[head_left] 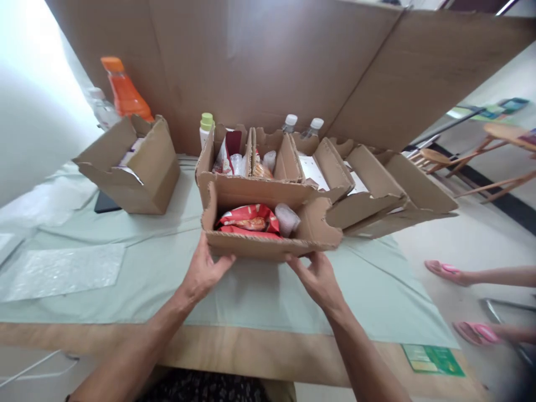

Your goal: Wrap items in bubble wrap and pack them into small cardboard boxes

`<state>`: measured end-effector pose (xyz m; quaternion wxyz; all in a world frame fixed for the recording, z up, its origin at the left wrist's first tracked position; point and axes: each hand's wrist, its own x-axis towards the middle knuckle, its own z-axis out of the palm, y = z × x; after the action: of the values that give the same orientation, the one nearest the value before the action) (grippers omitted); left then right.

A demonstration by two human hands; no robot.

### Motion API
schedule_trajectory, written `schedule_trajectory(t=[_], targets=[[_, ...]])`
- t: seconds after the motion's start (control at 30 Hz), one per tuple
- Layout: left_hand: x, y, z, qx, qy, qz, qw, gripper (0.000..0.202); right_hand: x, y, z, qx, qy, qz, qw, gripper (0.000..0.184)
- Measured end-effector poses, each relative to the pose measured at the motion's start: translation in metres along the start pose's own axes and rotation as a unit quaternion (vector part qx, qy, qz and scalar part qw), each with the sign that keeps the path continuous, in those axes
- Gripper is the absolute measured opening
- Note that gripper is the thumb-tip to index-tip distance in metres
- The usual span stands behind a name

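Note:
Between my two hands is a long open cardboard box (259,250), its near side raised off the cloth. Inside it lie a red snack packet (251,218) and a clear bubble-wrapped item (287,219). My left hand (203,268) grips the box's lower left corner, thumb on the near face. At the lower right, my right hand (314,276) holds it with the thumb on the front and the other fingers underneath. Right behind stand several open cardboard boxes in a row, with packets in one box (228,156) and a bread-like item in another box (263,162).
On the left stands another cardboard box (154,173) near an orange bottle (128,92). Bubble wrap (71,271) lies on the green cloth (247,301). A tall cardboard panel (268,67) backs the table. At right, a person's feet in pink flip-flops (450,269) rest on the floor.

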<state>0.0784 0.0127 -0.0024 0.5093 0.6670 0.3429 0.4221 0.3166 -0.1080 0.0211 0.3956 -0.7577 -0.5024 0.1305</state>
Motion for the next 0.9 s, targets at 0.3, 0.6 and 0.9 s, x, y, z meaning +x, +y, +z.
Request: schedule_trajectory(t=[0.3, 0.6, 0.9], targets=[[-0.075, 0.027, -0.011, 0.022, -0.121, -0.011, 0.992, 0.086, -0.093, 0.001, -0.038, -0.056, 0.086, 0.030, 0.994, 0.043], [-0.085, 0.032, -0.044, 0.050, 0.020, -0.011, 0.999, 0.089, -0.060, -0.031, -0.003, 0.019, 0.009, -0.006, 1.000, 0.040], [-0.116, -0.006, -0.101, 0.039, 0.192, -0.118, 0.974, 0.071, -0.004, -0.087, 0.094, 0.101, -0.062, -0.114, 0.986, 0.052]])
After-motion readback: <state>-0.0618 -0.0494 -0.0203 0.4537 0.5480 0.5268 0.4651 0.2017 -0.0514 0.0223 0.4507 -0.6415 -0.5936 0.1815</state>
